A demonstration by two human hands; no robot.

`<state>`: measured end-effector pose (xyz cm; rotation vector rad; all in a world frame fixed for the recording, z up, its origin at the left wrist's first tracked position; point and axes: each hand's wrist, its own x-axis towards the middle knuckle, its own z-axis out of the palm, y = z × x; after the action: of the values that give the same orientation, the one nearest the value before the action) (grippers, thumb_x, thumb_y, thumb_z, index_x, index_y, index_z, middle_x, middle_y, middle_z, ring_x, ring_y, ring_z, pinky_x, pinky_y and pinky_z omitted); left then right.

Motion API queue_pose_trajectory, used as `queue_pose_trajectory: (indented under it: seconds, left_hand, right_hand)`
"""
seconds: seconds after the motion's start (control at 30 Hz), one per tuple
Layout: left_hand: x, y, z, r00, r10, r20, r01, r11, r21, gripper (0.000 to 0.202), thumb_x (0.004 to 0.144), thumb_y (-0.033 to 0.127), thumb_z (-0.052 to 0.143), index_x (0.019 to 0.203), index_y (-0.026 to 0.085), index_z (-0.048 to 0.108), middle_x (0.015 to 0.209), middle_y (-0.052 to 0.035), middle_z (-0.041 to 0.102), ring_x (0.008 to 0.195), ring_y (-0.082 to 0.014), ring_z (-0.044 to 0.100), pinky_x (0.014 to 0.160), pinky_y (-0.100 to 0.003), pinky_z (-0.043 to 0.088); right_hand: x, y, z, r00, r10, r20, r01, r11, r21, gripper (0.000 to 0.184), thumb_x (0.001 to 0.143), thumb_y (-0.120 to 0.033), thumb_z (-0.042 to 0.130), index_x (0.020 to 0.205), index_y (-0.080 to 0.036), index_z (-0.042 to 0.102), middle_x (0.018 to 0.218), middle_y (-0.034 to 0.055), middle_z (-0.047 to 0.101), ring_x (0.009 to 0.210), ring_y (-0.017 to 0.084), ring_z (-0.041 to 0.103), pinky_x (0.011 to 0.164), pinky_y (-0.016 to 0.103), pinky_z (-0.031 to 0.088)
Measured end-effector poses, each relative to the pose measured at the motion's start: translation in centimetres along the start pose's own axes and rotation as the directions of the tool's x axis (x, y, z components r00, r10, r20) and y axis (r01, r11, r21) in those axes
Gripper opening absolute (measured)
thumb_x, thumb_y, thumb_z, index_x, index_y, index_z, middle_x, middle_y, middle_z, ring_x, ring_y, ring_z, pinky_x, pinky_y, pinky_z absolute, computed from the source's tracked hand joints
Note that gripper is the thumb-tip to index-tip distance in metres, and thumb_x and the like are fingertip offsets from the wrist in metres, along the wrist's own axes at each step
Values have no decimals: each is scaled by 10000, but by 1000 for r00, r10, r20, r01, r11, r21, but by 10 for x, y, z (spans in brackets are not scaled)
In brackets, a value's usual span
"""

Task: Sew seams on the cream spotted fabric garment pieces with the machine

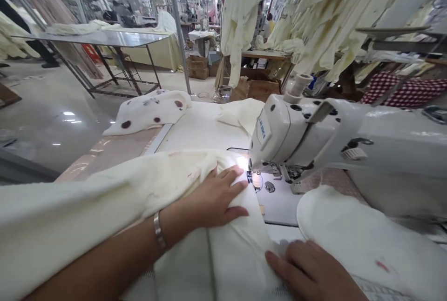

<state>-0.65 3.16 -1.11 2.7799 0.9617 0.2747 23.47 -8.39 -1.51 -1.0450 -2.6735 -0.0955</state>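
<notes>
A long cream fabric piece (115, 189) runs from the left edge up to the presser foot (249, 177) of a white sewing machine (279, 129). My left hand (216, 198), with a silver bracelet at the wrist, lies flat on this cloth, fingers spread, just left of the needle area. Nearer to me, my right hand (310, 266) has its fingers curled and pinches the cloth's right edge between thumb and fingers; part of its grip is hidden. Another white fabric piece (349, 226) with a small red mark lies beyond it on the right.
A spotted white cloth (150, 110) is on the table's far left corner, and a cream scrap (242, 112) lies behind the machine head. Beyond are a metal table (104, 37), cardboard boxes (198, 67), hanging cream garments (240, 12) and a red checked cloth (394, 89).
</notes>
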Motion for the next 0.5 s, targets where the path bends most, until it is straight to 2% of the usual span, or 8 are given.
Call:
queue_pose_trajectory:
  seconds: [0.13, 0.2, 0.33, 0.5]
  left_hand:
    - [24, -36, -10, 994, 106, -24, -106, 994, -18, 425, 885, 487, 477, 1194, 196, 483, 1354, -113, 418, 1263, -236, 369, 1056, -419, 245]
    - [35, -50, -10, 992, 125, -30, -126, 992, -19, 416, 877, 487, 499, 1182, 205, 494, 1345, -95, 437, 1243, -219, 395, 1050, -380, 247]
    - [54, -73, -9, 991, 130, -36, -129, 991, 28, 470, 876, 485, 508, 1245, 197, 463, 1393, -84, 400, 1299, -203, 327, 1059, -342, 225]
    - [75, -100, -14, 996, 85, -26, -81, 989, 124, 442, 906, 425, 480, 1280, 191, 451, 1424, -66, 363, 1320, -183, 296, 1069, -315, 222]
  right_hand:
    - [31, 13, 13, 993, -25, -116, 24, 1000, -14, 272, 894, -93, 365, 1011, -161, 601, 681, 26, 538, 572, 141, 464, 536, 259, 350]
    - [46, 21, 14, 991, -9, -134, 10, 1000, 4, 264, 902, -111, 363, 985, -169, 607, 677, 23, 536, 563, 140, 454, 527, 256, 334]
    - [67, 38, 18, 994, 52, -96, -51, 999, 9, 251, 906, -141, 378, 997, -195, 606, 650, 7, 506, 546, 138, 435, 518, 251, 307]
    - [75, 55, 34, 996, 80, -48, -81, 997, -9, 237, 895, -151, 429, 1073, -207, 576, 758, 25, 550, 631, 136, 496, 582, 247, 366]
